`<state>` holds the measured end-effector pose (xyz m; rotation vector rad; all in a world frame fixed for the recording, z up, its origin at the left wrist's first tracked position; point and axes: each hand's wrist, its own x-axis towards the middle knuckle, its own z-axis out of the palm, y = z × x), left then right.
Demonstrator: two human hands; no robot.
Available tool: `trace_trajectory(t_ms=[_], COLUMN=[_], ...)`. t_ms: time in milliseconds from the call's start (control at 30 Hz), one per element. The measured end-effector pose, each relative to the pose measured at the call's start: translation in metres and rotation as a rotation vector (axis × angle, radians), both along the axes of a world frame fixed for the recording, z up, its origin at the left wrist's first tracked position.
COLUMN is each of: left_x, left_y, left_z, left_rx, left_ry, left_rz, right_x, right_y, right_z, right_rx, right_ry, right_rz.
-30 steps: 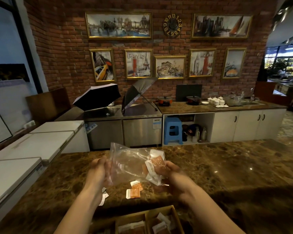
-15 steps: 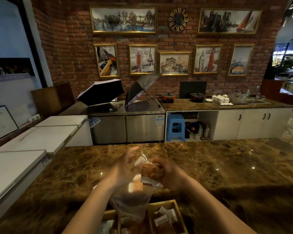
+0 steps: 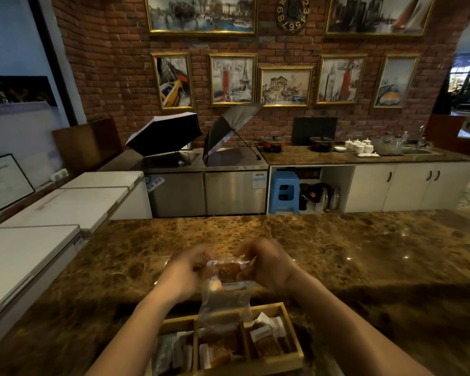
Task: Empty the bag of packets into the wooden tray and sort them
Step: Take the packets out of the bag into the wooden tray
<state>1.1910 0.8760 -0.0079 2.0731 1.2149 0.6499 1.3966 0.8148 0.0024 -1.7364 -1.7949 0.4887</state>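
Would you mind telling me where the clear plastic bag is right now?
In the head view, the clear plastic bag hangs at lower centre, pinched at its top between the left hand and right hand, directly above the wooden tray.

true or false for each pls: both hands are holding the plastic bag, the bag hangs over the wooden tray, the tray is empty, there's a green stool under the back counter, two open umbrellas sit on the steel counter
1. Both hands hold the plastic bag. True: the left hand and right hand grip the plastic bag at its top.
2. The bag hangs over the wooden tray. True: its lower end dangles above the wooden tray, near the middle compartment.
3. The tray is empty. False: packets already lie in its compartments.
4. A green stool stands under the back counter. False: the stool is blue.
5. Two open umbrellas sit on the steel counter. True: a black umbrella and a grey umbrella rest there.
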Motion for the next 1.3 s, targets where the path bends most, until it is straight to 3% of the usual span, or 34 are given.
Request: trace_trajectory(t_ms=[633, 1300], left_x=[-0.008, 0.013], left_y=[-0.004, -0.008], left_z=[0.001, 0.013], left_rx=[-0.035, 0.022], left_ry=[-0.035, -0.144], left_rz=[0.046, 0.028], right_x=[0.001, 0.019], right_y=[-0.004, -0.013], right_z=[0.011, 0.029], right_rx=[0.056, 0.110], right_ry=[-0.129, -0.117], right_rz=[0.129, 0.072])
